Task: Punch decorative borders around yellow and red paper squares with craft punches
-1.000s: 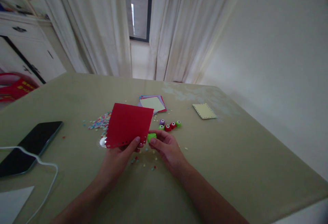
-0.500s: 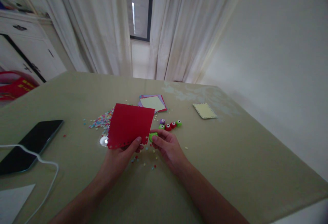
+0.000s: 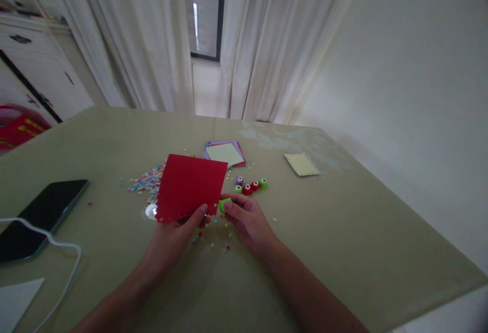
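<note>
Red card [image 3: 190, 185] pinched in left hand [image 3: 183, 226], thumb on top at its 5 o'clock. Right hand [image 3: 246, 216] closed, thumb and fingers around green punch [image 3: 225, 205] at the card's 4 o'clock edge; can't tell if it's biting paper. Progress, my read: 6 o'clock edge holed, 3 o'clock edge just started, 9 and 12 look plain. Yellow card [image 3: 302, 164], right hand's 2 o'clock, looks finished.

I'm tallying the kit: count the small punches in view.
6. The right hand holds a green punch. On the table: a purple punch, a nearer green punch, then rightward two red punches and another green punch. The red card could hide more.
</note>
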Demonstrator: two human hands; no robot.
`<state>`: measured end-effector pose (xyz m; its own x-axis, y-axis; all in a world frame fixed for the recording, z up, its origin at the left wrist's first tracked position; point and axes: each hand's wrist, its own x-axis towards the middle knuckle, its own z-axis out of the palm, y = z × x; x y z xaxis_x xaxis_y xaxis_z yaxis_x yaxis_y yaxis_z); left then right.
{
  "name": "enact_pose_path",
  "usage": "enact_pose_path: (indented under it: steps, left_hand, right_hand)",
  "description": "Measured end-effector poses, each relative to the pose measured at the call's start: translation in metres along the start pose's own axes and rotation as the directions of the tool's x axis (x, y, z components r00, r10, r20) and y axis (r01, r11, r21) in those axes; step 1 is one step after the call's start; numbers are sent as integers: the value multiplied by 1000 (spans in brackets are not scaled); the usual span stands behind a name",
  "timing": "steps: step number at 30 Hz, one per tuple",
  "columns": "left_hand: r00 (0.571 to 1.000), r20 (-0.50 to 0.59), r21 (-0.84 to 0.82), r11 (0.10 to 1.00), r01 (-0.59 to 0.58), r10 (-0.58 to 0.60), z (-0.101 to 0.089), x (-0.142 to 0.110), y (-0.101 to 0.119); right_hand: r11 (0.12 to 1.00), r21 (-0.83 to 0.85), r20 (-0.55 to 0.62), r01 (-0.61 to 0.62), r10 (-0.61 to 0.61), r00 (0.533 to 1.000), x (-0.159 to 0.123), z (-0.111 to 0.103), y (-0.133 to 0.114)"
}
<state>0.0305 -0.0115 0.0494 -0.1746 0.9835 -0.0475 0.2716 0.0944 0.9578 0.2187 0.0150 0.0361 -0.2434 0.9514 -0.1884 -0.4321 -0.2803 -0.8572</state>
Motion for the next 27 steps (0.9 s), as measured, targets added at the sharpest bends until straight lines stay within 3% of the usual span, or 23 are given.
enact_pose_path:
  steps: [9, 17, 27]
  left_hand:
    - [999, 38, -31, 1000, 2, -1, 2, 0, -2]
    - [999, 45, 30, 999, 14, -16, 5, -2, -4]
    - [996, 81, -7, 999, 46, -46, 9, -4, -12]
  right_hand:
    - [997, 73, -37, -33, 36, 999, 1, 2, 0]
    - [999, 46, -60, 14, -11, 998, 1, 2, 1]
    - [1000, -6, -104, 30, -31, 994, 4, -1, 11]
